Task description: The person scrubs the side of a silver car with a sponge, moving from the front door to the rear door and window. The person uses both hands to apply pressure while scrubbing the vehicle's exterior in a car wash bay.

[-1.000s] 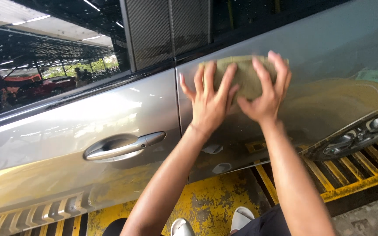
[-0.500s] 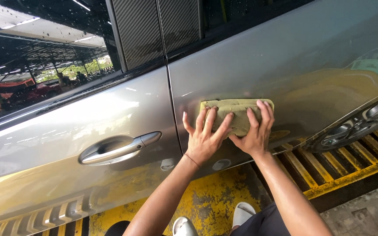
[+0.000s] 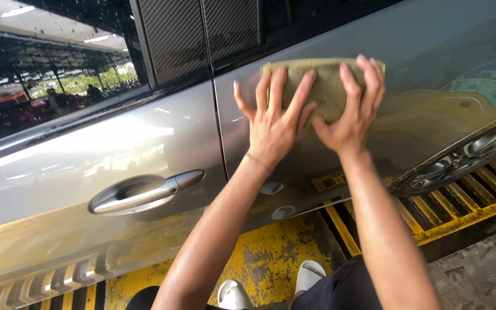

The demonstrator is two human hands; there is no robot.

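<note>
Head view: your cloth has climbed back up the rear door since half a second ago, now upper centre of frame, just under the window edge. Left hand and right hand are spread flat, pressing it to the panel. Door seam close at left; bare panel runs open to the right

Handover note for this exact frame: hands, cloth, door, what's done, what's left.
Left hand: flat, fingers spread, pressing the cloth on the rear door.
Right hand: same, pressing the cloth's right half.
Cloth: folded, olive, high on the panel just under the window line, right of the door seam.
Front door handle: untouched, off to the left.
Done: cannot tell which areas are wiped.
Left: likely the lower panel and front door; glare hides their state.
</note>
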